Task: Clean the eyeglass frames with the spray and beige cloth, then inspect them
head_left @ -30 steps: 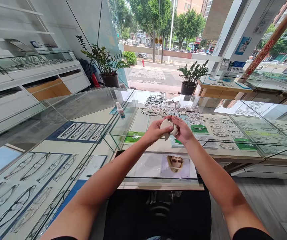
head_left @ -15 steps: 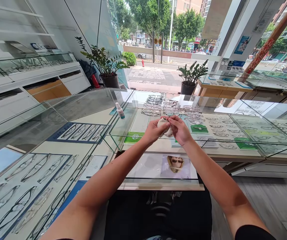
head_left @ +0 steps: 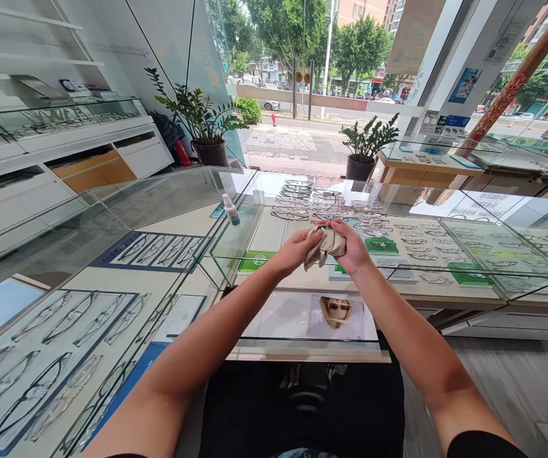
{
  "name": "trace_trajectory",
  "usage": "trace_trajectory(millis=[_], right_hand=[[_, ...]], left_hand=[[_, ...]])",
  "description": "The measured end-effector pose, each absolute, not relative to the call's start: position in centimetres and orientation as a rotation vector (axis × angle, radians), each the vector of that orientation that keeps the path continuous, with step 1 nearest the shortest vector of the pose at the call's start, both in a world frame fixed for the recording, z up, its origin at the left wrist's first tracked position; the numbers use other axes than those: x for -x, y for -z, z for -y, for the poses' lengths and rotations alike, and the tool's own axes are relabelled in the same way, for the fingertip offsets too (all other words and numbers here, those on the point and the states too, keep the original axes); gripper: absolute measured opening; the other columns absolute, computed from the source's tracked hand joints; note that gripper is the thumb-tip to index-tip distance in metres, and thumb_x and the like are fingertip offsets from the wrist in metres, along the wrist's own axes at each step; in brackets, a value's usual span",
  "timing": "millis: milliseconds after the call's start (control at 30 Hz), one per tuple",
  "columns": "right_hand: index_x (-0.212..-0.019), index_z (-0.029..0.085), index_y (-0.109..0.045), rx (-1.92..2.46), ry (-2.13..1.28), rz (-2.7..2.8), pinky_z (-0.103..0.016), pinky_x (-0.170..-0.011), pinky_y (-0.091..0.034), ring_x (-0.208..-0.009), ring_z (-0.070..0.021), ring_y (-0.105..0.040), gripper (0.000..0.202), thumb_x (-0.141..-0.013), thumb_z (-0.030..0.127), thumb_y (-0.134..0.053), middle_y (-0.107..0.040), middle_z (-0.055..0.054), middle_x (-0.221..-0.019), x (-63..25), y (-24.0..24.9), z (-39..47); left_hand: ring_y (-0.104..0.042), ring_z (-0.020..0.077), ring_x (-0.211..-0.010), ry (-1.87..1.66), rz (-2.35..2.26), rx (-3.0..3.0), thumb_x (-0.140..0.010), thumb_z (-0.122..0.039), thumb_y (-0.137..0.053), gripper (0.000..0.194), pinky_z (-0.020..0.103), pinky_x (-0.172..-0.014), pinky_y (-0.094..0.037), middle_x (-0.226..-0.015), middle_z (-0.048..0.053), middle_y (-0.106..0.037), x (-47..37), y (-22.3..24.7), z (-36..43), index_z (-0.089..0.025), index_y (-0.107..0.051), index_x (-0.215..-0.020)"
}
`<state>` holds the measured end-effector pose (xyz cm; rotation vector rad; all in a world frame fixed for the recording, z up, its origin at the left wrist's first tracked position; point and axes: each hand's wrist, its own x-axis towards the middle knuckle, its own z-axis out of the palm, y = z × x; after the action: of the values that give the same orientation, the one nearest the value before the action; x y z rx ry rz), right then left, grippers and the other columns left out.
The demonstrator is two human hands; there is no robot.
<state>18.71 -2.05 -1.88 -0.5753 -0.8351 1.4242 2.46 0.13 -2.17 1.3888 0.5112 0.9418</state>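
A crumpled beige cloth is held between my two hands, above the glass display counter. My left hand is closed on its left side, with the thumb on top. On the other side my right hand has its fingers wrapped round the cloth. Whether the cloth covers something cannot be made out. A small white spray bottle stands upright on the glass to the left of my hands. Rows of glasses lie beyond my hands.
Glass cases with eyeglass frames spread to the left and right. Green boxes lie under the glass at the right. Potted plants stand behind the counter, before the window.
The cloth now shows more of its folds and hangs lower between my hands. My right hand has turned and wrapped further round it.
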Motion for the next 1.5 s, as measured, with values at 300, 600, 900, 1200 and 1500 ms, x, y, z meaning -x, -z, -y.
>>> trace_trajectory(millis=[300, 600, 900, 1200, 1500], right_hand=[[-0.078, 0.024, -0.072, 0.624, -1.415, 0.845, -0.029, -0.075, -0.06, -0.089, -0.0197, -0.073, 0.025, -0.073, 0.038, -0.092, -0.082, -0.004, -0.094, -19.2, 2.3, 1.6], [-0.083, 0.026, -0.072, 0.657, -1.478, 0.787, -0.024, -0.067, -0.06, -0.082, -0.0152, -0.074, 0.032, -0.072, 0.042, -0.098, -0.081, 0.001, -0.094, -18.5, 2.2, 2.2], [-0.081, 0.027, -0.072, 0.586, -1.437, 0.861, -0.032, -0.079, -0.066, -0.1, -0.0226, -0.079, 0.03, -0.073, 0.041, -0.098, -0.087, -0.003, -0.11, -17.5, 2.2, 2.7], [-0.08, 0.026, -0.071, 0.569, -1.486, 0.773, -0.03, -0.078, -0.065, -0.086, -0.0184, -0.077, 0.028, -0.071, 0.033, -0.097, -0.086, -0.001, -0.1, -18.6, 3.0, 1.4], [-0.082, 0.026, -0.07, 0.552, -1.533, 0.742, -0.027, -0.064, -0.06, -0.081, -0.0188, -0.074, 0.028, -0.076, 0.034, -0.095, -0.083, -0.001, -0.094, -19.2, 3.2, 1.0]], left_hand=[[-0.053, 0.0103, -0.067, -0.739, -0.461, -1.322, -0.069, -0.06, -0.103, 0.063, 0.023, -0.06, -0.038, -0.078, -0.001, -0.061, -1.5, 1.9, -0.1, -0.015, -0.07, -0.098], [-0.062, 0.0159, -0.087, -1.043, -0.601, -1.37, -0.07, -0.066, -0.098, 0.071, 0.025, -0.073, -0.048, -0.11, 0.009, -0.073, -3.3, 2.7, 0.7, -0.015, -0.078, -0.114], [-0.05, 0.0122, -0.07, -1.204, -0.661, -1.374, -0.073, -0.085, -0.086, 0.073, 0.026, -0.066, -0.04, -0.076, -0.001, -0.06, -3.5, 2.9, 0.2, -0.015, -0.072, -0.093], [-0.043, 0.0099, -0.062, -0.961, -0.54, -1.428, -0.075, -0.086, -0.085, 0.073, 0.025, -0.057, -0.033, -0.069, -0.002, -0.055, -2.6, 2.5, -0.3, -0.017, -0.063, -0.084], [-0.049, 0.0096, -0.064, -0.77, -0.483, -1.414, -0.075, -0.072, -0.095, 0.069, 0.024, -0.059, -0.035, -0.076, -0.001, -0.061, -1.7, 1.9, -0.3, -0.014, -0.068, -0.102]])
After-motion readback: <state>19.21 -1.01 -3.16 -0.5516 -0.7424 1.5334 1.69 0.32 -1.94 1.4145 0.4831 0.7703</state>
